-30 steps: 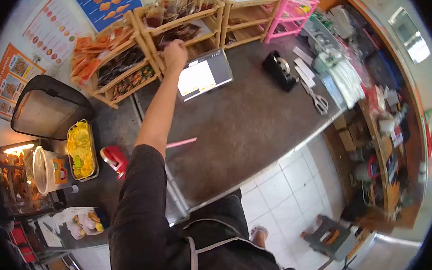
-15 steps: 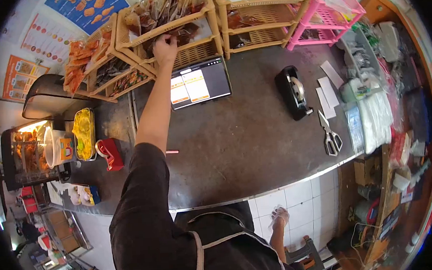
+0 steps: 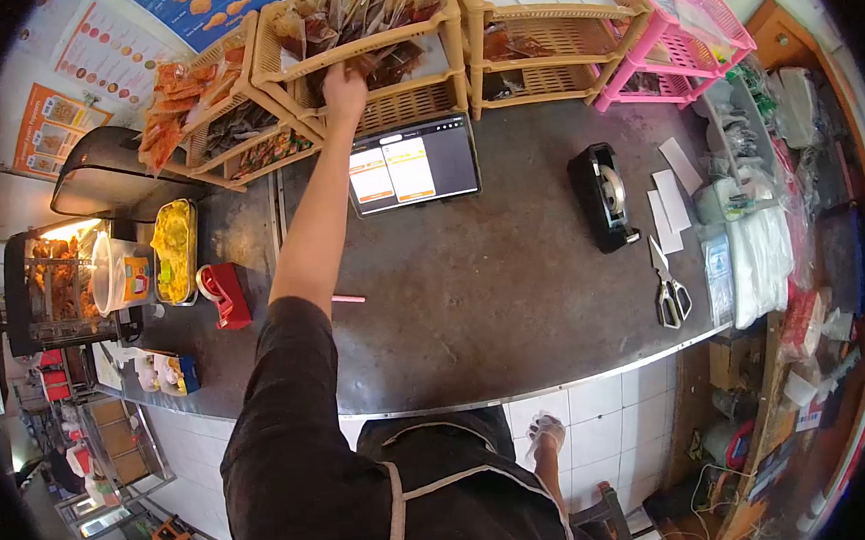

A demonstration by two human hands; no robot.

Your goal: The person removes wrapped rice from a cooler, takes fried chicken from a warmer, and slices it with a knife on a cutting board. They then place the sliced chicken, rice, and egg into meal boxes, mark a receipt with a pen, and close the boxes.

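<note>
The left hand (image 3: 345,93) reaches into the rack (image 3: 409,102), fingers bent at dark packets (image 3: 393,64); their grip is hidden. Below them, the lettering on the tablet (image 3: 413,166) is too small to read. The gloved right hand (image 3: 545,431) hangs well apart, fingers unclear.

From where I stand, the left hand's (image 3: 345,93) fingertips are lost among the dark packets (image 3: 396,64) in the tan rack (image 3: 409,104), so I can't tell whether they grip one. The right hand (image 3: 546,431), past the counter's (image 3: 476,317) near edge, is too small and blurred for me to see if it holds anything. The tablet's (image 3: 410,166) writing is too tiny to read. The blue poster (image 3: 209,10) gets cut off up top, and the tub (image 3: 107,273) hides part of the lit cabinet (image 3: 51,287) at the counter's left end.
</note>
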